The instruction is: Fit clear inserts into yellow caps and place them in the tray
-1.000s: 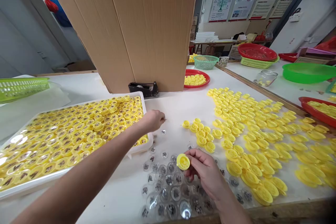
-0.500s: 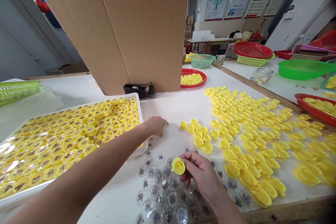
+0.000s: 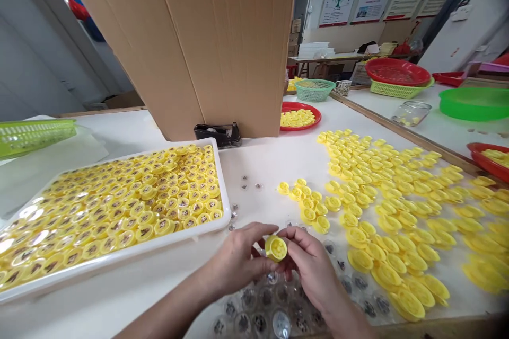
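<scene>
I pinch a small yellow cup [image 3: 275, 248] between my two hands at the lower middle of the frame, grasping it with both; my left hand [image 3: 234, 260] has thumb and forefinger at its left side, and my right hand [image 3: 312, 262] has its fingertips at the right edge. The cup's round open face points towards me and a little to the right; its short barrel runs back to the left behind that face, so its axis lies leftward and away; the rim looks almost round, with no marked long way across it.

Below and around my hands lie transparent discs [image 3: 266, 297] with dark prints, reaching the bottom of the frame; the white tray [image 3: 225, 198], full of printed yellow pieces [image 3: 163, 226], ends in a raised right rim at left of centre, near my left hand; loose yellow cups [image 3: 360, 261] spread over the right of the frame, the nearest small group just above my right hand. Between that rim and this group, a stretch of white tabletop [image 3: 270, 161] gives room, with three little discs [image 3: 258, 186] on it; a cardboard sheet [image 3: 214, 53] and black tape dispenser [image 3: 218, 135] bound it at the top.
</scene>
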